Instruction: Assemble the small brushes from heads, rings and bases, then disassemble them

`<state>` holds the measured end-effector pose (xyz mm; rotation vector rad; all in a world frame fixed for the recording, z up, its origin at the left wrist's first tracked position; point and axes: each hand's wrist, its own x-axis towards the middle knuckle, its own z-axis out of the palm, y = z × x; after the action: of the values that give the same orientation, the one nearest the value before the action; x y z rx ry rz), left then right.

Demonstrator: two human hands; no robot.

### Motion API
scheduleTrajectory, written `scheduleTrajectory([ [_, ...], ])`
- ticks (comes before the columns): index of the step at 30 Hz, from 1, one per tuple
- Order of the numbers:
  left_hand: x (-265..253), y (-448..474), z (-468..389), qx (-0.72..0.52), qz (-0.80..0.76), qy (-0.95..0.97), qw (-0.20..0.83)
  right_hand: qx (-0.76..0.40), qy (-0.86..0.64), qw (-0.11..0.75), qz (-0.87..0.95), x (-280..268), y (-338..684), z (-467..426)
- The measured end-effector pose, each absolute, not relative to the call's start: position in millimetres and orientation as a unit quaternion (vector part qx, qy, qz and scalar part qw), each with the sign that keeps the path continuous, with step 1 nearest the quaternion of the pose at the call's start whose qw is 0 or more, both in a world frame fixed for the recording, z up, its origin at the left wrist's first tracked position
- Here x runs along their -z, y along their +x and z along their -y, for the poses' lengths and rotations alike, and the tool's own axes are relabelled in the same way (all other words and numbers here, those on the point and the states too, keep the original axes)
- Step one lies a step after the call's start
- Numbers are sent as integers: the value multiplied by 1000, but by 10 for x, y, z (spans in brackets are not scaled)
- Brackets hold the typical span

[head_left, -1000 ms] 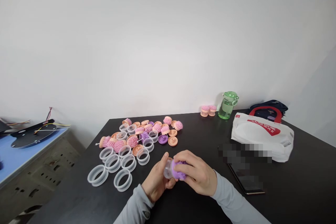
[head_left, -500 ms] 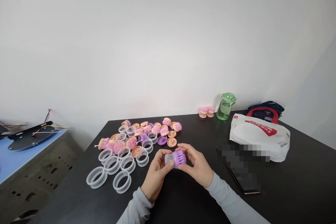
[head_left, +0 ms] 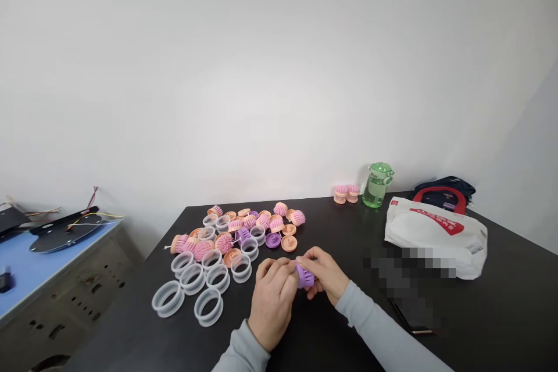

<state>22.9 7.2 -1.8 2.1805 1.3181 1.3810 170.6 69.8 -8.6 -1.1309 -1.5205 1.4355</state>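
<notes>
A purple bristle brush (head_left: 306,277) is held between both hands above the front of the black table, its bristles pointing right. My left hand (head_left: 274,296) is closed over the brush's left end, and its back hides the clear part there. My right hand (head_left: 325,273) grips the bristle end, thumb and fingers on either side. To the left lie several clear plastic rings (head_left: 208,307), pink-bristled brush heads (head_left: 224,242), orange round caps (head_left: 289,243) and a purple cap (head_left: 273,240).
Two pink brushes (head_left: 340,194) stand at the back by a green water bottle (head_left: 377,186). On the right are a white bag (head_left: 431,235) with red handles, a dark bag (head_left: 449,186) and a partly blurred phone (head_left: 410,308). A blue bench (head_left: 26,279) stands at far left.
My left hand has turned over and wrapped the brush's clear end, which was visible before. My right hand has shifted its hold on the bristles. The view has moved slightly.
</notes>
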Motion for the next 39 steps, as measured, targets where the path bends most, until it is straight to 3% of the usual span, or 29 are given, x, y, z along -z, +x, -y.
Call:
scheduleTrajectory([
  [4,-57,90,-116,-519,-521,669,109,-465,-412,393,678,3,1610,-719],
  [10,-283,-232,-182,-734,-433,394,345,-231,-382,389,805,-108,1385,-998],
  [19,-271,-272,-200,-743,-362,298,478,-48,-377,282,881,133,965,-1251],
  [27,-256,-246,-197,-729,-392,322,460,-58,-281,258,923,176,1495,-857],
  [33,-192,-105,-164,-684,-419,389,453,-231,-287,234,900,179,1915,-622],
  [39,-126,-54,-167,-648,-432,432,454,-256,-305,234,887,220,1893,-620],
])
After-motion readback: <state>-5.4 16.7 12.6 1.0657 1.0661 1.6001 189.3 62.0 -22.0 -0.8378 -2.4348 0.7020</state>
